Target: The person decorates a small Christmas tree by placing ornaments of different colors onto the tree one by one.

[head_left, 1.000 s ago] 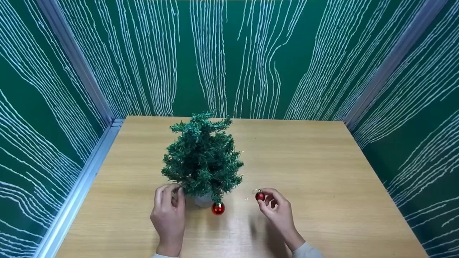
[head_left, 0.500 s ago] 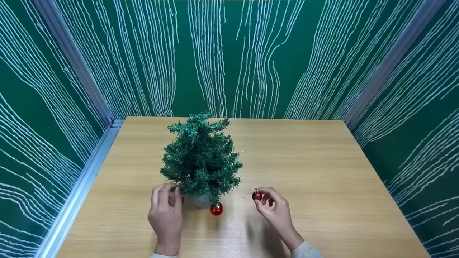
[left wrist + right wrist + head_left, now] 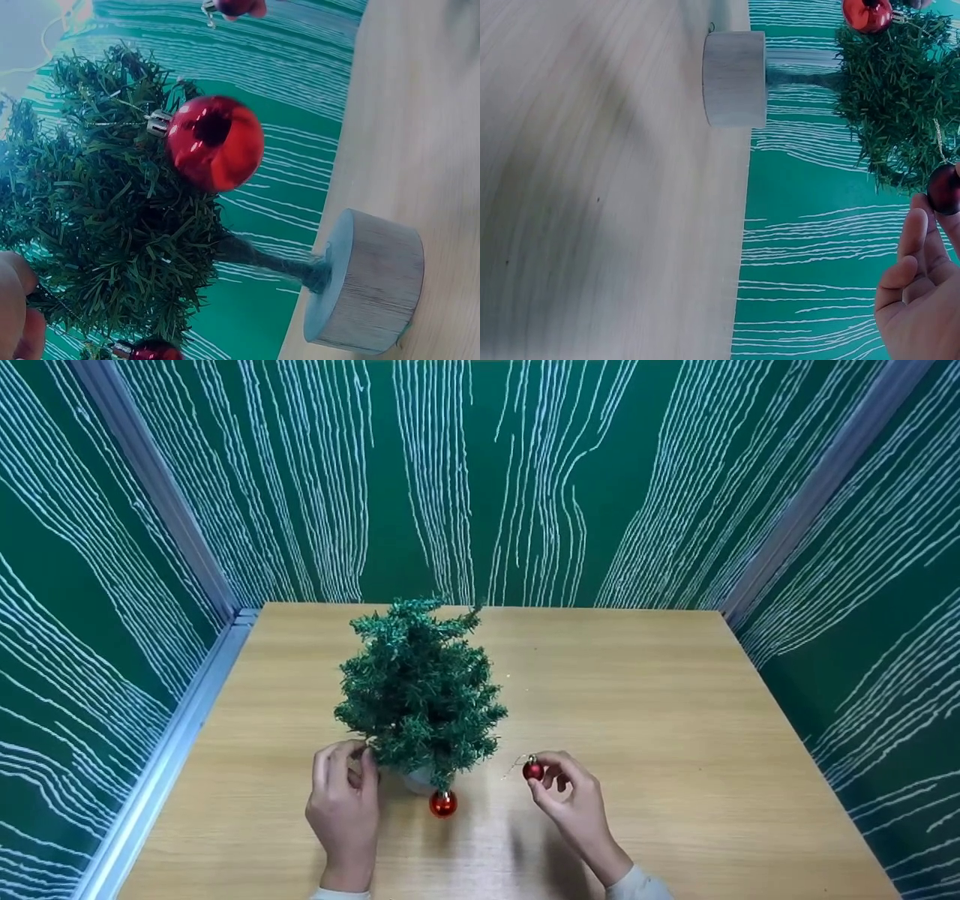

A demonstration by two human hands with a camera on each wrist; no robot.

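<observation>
A small artificial Christmas tree [image 3: 420, 697] stands on a round wooden base [image 3: 375, 281]. At its lower left, my left hand [image 3: 343, 806] pinches the tip of a branch; close below those fingers, a dark red bauble [image 3: 156, 350] shows in the left wrist view. A shiny red bauble [image 3: 443, 804] hangs from the front branch. Right of the tree, my right hand [image 3: 574, 795] pinches a small matte red bauble [image 3: 532, 769] between thumb and fingers. Its thin gold loop [image 3: 514, 766] sticks out toward the tree, apart from the branches.
The wooden table [image 3: 637, 697] carries the tree left of its middle. Green walls [image 3: 637, 472] with white wavy lines surround it, with metal posts [image 3: 810, 502] at the corners. Small glittering specks [image 3: 508, 676] lie right of the tree.
The tree has turned slightly, and the shiny bauble has swung left and nearer. My left hand has shifted a little left with the branch. My right hand has brought its bauble slightly left.
</observation>
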